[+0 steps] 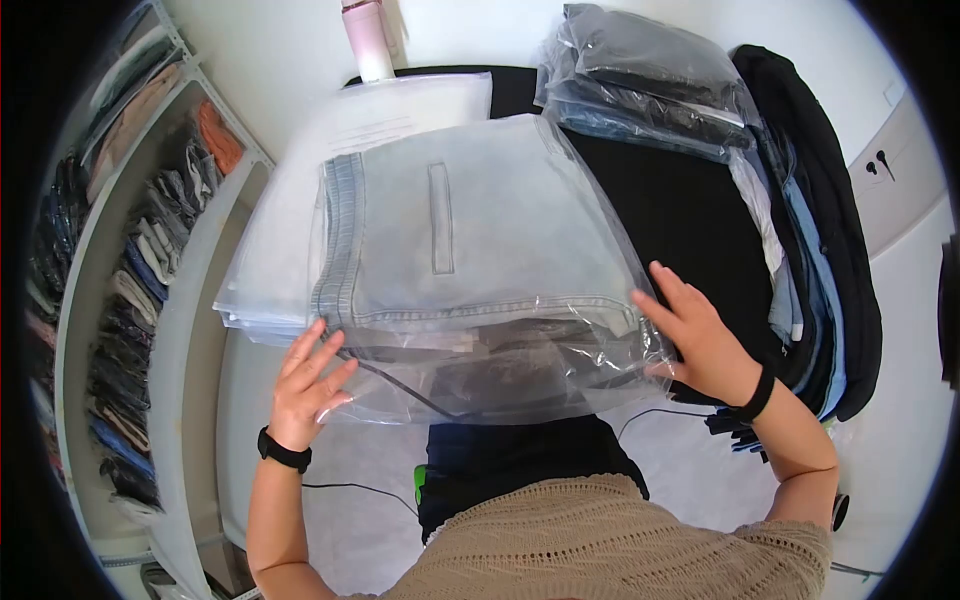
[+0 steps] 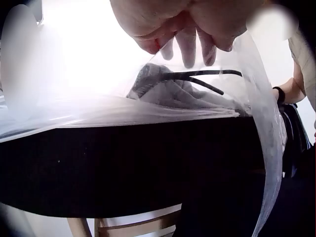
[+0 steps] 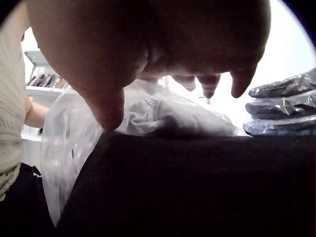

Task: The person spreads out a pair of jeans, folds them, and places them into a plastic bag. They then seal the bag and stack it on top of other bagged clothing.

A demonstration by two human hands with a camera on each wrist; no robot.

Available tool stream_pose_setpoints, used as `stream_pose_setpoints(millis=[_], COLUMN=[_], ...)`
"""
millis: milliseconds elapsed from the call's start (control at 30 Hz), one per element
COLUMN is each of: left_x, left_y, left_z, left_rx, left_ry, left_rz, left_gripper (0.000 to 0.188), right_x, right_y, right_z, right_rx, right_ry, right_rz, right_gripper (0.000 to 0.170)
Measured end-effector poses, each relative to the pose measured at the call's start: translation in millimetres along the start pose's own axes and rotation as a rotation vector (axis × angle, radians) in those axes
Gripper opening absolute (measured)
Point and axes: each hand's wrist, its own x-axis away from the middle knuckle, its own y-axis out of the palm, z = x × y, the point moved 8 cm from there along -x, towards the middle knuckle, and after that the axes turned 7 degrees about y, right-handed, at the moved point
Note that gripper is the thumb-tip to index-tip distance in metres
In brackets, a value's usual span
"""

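A pair of folded light-blue jeans [image 1: 500, 220], with a gathered waistband at the left, lies in a clear plastic bag [image 1: 500, 410] on the black-topped table. A black cord [image 1: 405, 388] runs within the bag's near part in the head view. At the bag's near left corner is my left hand [image 1: 305, 385], its fingers spread and lightly bent against the film; the left wrist view shows them extended, seen through the plastic. My right hand [image 1: 705, 340] touches the bag's right edge with its fingers fairly straight and spread. Grey fabric [image 3: 163, 116] shows through the bag beneath my right palm.
A stack of white plastic bags [image 1: 270, 240] lies under the jeans' left side. Bagged dark garments [image 1: 650, 80] are piled at the back right, beside hanging clothes [image 1: 815, 270] along the right edge. A pink-and-white bottle [image 1: 368, 40] stands behind. Shelves of folded clothes [image 1: 130, 330] line the left.
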Motion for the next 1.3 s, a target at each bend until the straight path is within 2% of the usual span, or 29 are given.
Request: stream_pose_setpoints(millis=[33,67,100,133,167,200,233,267,300,367,400,433,500,533,567,600,633,667,733,767,833,867,900,967,1033,1100,1200,1267,1300], left_x=[-4.5,-10.3,-11.6,-11.5,-11.1,-12.8,-13.1,-10.8,-4.7,19.7,2.9,-5.2,-8.9,-12.3,-14.8,-36.0,-47.8,-47.0,-51.3,-52.2,-62.7,-60.5,-62.4,-47.1,-57.5,-45.0,-47.2,-47.2,-46.6], left_y=[0.7,-3.8,-7.3,-7.5,-7.2,-10.7,-12.5,-13.6,-13.0,-4.8,-16.4,-17.0,-3.9,-2.7,-2.2,-14.2,-28.0,-31.3,-33.5,-37.5,-41.4,-32.8,-31.5,-21.8,-9.1,15.9,21.5,24.6,25.0], left_z=[5.4,8.4,5.7,-1.8,-9.5,-15.2,-26.7,-37.1,-45.8,-87.2,-81.3,-81.5,-83.2,-81.3,-73.4,-47.5,-31.5,-30.0,-16.6,-20.5,-9.7,-17.4,-17.8,-56.7,-73.5,-90.8,-94.3,-93.9,-94.3], left_rx=[0.008,0.021,0.012,0.126,0.241,0.234,0.41,0.585,0.581,0.666,0.478,0.471,0.879,0.933,0.926,0.863,0.798,0.792,0.712,0.712,0.705,0.841,0.84,0.937,1.019,1.194,1.269,1.308,1.298], left_ry=[0.038,0.024,0.024,-0.032,-0.088,-0.088,-0.162,-0.236,-0.236,-0.584,-0.567,-0.565,-0.697,-0.715,-0.713,-0.624,-0.532,-0.528,-0.377,-0.379,-0.119,-0.204,-0.203,-0.769,-0.715,-1.012,-1.052,-1.077,-1.089], left_rz=[-0.059,-0.056,-0.052,-0.075,-0.098,-0.097,-0.075,-0.051,-0.051,0.039,-0.033,-0.029,-0.024,-0.053,-0.047,0.074,0.191,0.193,0.083,0.081,-0.094,-0.056,-0.056,0.106,0.121,0.141,0.114,0.098,0.105], left_gripper=[0.041,0.029,0.029,0.024,0.019,0.019,0.02,0.022,0.022,0.032,0.032,0.032,0.03,0.026,0.026,0.025,0.025,0.025,0.03,0.03,0.034,0.038,0.038,0.043,0.05,0.053,0.053,0.054,0.054], right_x=[-2.2,-2.5,-2.4,-4.5,-7.9,-11.5,-13.1,-17.7,-19.6,-28.5,-36.9,-43.0,-48.7,-51.5,-52.9,-53.5,-54.9,-56.7,-59.3,-62.5,-67.6,-71.4,-73.6,-78.3,-80.3,-82.7,-82.2,-81.8,-83.2], right_y=[-0.7,2.7,6.3,7.2,4.3,0.5,-2.0,-4.3,-6.7,10.1,1.3,7.9,18.7,17.0,16.9,17.7,17.9,16.7,14.9,10.9,8.8,11.9,16.5,23.4,50.9,53.5,51.3,34.3,32.4], right_z=[-1.7,-12.0,-21.2,-21.0,-17.3,-9.2,-2.7,5.8,7.5,31.0,27.2,33.6,51.3,48.4,46.9,46.6,46.1,46.2,44.2,40.1,38.3,43.8,49.2,63.9,82.0,83.7,76.0,66.4,66.4], right_rx=[0.002,0.08,0.158,0.072,0.072,-0.168,-0.409,-0.669,-0.67,-0.943,-0.828,-0.861,-0.916,-0.915,-1.003,-1.091,-1.091,-1.064,-1.039,-1.072,-1.106,-1.201,-1.296,-1.29,-1.405,-1.459,-1.509,-1.529,-1.528], right_ry=[-0.005,-0.117,-0.229,-0.217,-0.223,-0.202,-0.179,-0.193,-0.197,0.199,0.158,0.199,0.396,0.385,0.431,0.479,0.471,0.444,0.419,0.381,0.345,0.378,0.411,0.381,0.539,0.554,0.598,0.601,0.602], right_rz=[0.009,-0.019,-0.046,-0.115,-0.109,-0.166,-0.223,-0.126,-0.124,-0.338,-0.268,-0.299,-0.259,-0.255,-0.247,-0.239,-0.237,-0.219,-0.202,-0.182,-0.166,-0.15,-0.131,-0.076,-0.262,-0.257,-0.273,-0.141,-0.142], right_gripper=[0.081,0.074,0.067,0.044,0.044,0.038,0.034,0.037,0.037,0.04,0.046,0.049,0.051,0.051,0.052,0.053,0.053,0.055,0.056,0.057,0.057,0.058,0.058,0.057,0.057,0.057,0.054,0.045,0.045])
